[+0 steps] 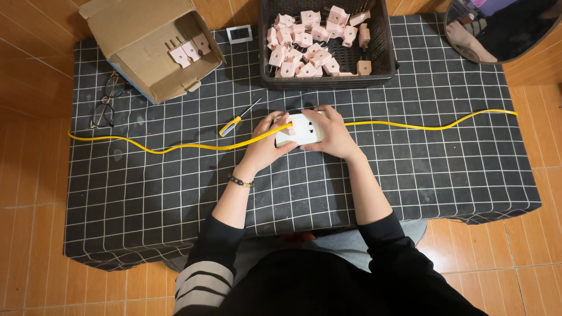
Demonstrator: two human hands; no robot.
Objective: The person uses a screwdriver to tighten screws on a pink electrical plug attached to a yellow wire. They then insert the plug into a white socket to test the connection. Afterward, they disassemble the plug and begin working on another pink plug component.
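A white socket block (pixel 304 130) lies on the black checked cloth (pixel 175 187), held between both my hands. My left hand (pixel 266 143) grips its left end, where a yellow cable (pixel 175 146) meets it. My right hand (pixel 333 133) covers its right side and top edge. The cable runs on to the right (pixel 433 126) across the cloth. A small pink piece shows at the block's left edge under my left fingers.
A yellow-handled screwdriver (pixel 237 120) lies just left of my hands. A black basket (pixel 383 52) with several pink plugs (pixel 310 47) stands behind. An open cardboard box (pixel 146 47) with pink plugs sits back left, glasses (pixel 105 105) beside it. A round mirror (pixel 503 29) is back right.
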